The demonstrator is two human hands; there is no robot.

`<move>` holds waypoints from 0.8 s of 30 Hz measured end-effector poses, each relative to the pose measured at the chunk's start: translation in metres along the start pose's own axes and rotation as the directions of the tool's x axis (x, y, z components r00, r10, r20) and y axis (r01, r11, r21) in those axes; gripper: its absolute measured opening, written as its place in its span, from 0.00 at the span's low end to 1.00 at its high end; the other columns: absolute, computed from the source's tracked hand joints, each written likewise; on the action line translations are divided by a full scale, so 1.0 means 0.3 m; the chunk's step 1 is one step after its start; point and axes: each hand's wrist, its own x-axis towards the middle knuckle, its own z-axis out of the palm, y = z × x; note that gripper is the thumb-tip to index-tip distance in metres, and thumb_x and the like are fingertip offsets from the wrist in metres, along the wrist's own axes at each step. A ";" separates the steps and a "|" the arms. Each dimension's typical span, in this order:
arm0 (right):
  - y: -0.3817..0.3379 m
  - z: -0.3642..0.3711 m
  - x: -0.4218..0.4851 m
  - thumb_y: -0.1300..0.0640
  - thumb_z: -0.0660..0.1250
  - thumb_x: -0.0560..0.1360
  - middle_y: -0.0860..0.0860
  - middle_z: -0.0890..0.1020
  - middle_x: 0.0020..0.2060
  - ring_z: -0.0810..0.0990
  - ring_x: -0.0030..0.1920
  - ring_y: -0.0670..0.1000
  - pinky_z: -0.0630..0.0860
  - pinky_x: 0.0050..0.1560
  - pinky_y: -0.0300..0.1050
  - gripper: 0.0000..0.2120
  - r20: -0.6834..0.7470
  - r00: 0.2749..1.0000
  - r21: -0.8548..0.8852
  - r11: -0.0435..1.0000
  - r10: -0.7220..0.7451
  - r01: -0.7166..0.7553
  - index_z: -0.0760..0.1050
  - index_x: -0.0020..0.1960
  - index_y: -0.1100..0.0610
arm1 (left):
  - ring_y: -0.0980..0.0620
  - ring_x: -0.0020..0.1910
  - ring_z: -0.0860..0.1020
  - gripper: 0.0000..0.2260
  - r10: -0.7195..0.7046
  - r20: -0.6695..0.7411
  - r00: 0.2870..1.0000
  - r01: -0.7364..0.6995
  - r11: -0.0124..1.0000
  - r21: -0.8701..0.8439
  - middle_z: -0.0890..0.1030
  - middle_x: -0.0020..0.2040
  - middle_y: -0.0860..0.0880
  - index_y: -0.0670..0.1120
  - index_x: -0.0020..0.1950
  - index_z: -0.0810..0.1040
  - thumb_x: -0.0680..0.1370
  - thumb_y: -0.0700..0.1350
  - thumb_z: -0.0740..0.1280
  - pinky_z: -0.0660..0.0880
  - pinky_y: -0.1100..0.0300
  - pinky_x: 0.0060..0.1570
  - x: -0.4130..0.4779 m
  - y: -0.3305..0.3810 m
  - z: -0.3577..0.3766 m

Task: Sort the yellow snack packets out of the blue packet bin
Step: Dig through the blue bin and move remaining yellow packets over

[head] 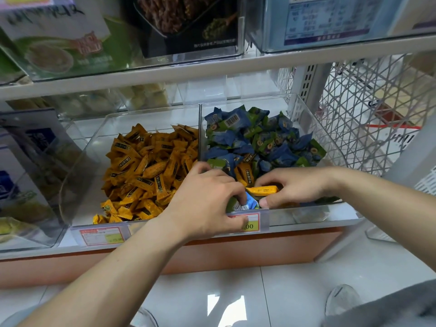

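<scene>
Risk: right hand [295, 185] pinches one long yellow foil snack packet [264, 190] between thumb and curled fingers, low at the near edge of the right clear plastic bin [304, 107]. The wrapper looks slick and the hold is shallow, so it could slip back among the blue ones on lifting. Left hand [207, 201] has its fingers curled round a blue-and-green foil packet [249, 204] just beside it. Dragging that along would carry the wrong colour across. More yellow strays [243, 172] lie just beyond the hands, partly buried and easy to miss.

Containers: right bin holds a heap of blue-and-green packets [259, 138]. Left clear plastic bin [94, 142], set against it, holds a heap of yellow packets [146, 166], the likely destination.
</scene>
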 end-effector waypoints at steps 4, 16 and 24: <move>-0.002 -0.001 -0.006 0.49 0.72 0.75 0.53 0.79 0.37 0.73 0.36 0.47 0.67 0.39 0.47 0.06 -0.087 0.996 0.015 0.999 -0.027 0.029 0.78 0.46 0.51 | 0.59 0.52 0.76 0.19 -0.004 -0.002 1.000 0.004 1.000 -0.016 0.82 0.46 0.60 0.59 0.48 0.80 0.70 0.69 0.58 0.58 0.56 0.58 -0.001 0.002 -0.001; 0.001 -0.028 -0.009 0.50 0.70 0.77 0.50 0.86 0.40 0.86 0.41 0.51 0.80 0.33 0.44 0.04 -0.369 0.920 0.475 0.878 0.134 0.062 0.80 0.49 0.50 | 0.54 0.56 0.78 0.34 -0.153 -0.102 0.983 0.138 0.981 -0.137 0.81 0.58 0.56 0.54 0.73 0.62 0.72 0.71 0.56 0.63 0.53 0.63 0.024 0.040 -0.001; -0.077 -0.036 -0.008 0.50 0.67 0.79 0.57 0.85 0.44 0.85 0.43 0.58 0.81 0.32 0.44 0.12 -0.292 0.946 0.780 0.607 0.140 0.151 0.79 0.55 0.58 | 0.48 0.48 0.82 0.26 -0.267 -0.269 0.926 0.228 0.960 -0.165 0.84 0.50 0.51 0.53 0.69 0.68 0.77 0.66 0.62 0.72 0.49 0.56 0.067 0.066 0.013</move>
